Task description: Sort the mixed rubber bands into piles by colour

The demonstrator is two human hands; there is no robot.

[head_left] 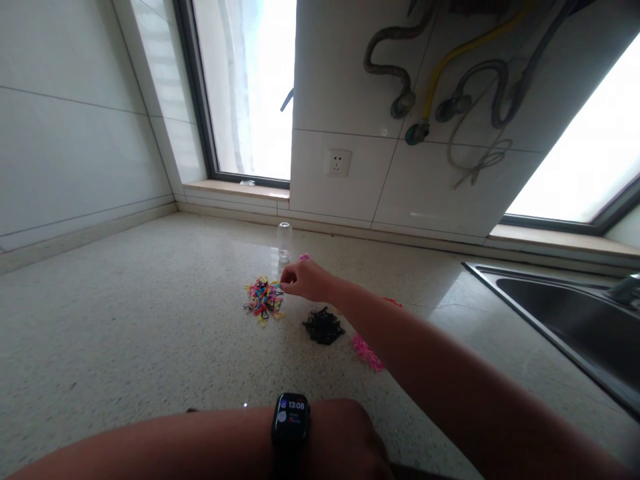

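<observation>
My right hand [303, 279] reaches across the counter to the right edge of a pile of multicoloured small rubber bands [264, 299]. Its thumb and fingertips are pinched together; whatever is between them is too small to make out. Nearer to me lies a heap of black rubber bands [324, 326]. A pink heap of bands [367, 352] is partly covered by my right forearm, and a bit of red bands [393, 302] shows beyond it. My left hand [347, 433], below a wristwatch [291, 418], rests at the bottom edge with its fingers hidden.
Behind my right hand stands a clear plastic bottle [285, 243], with a small pink clump [305, 257] beside it. A steel sink [560, 313] is set into the speckled counter [125, 333] at the right. Tiled wall, a socket [339, 163] and hoses are at the back.
</observation>
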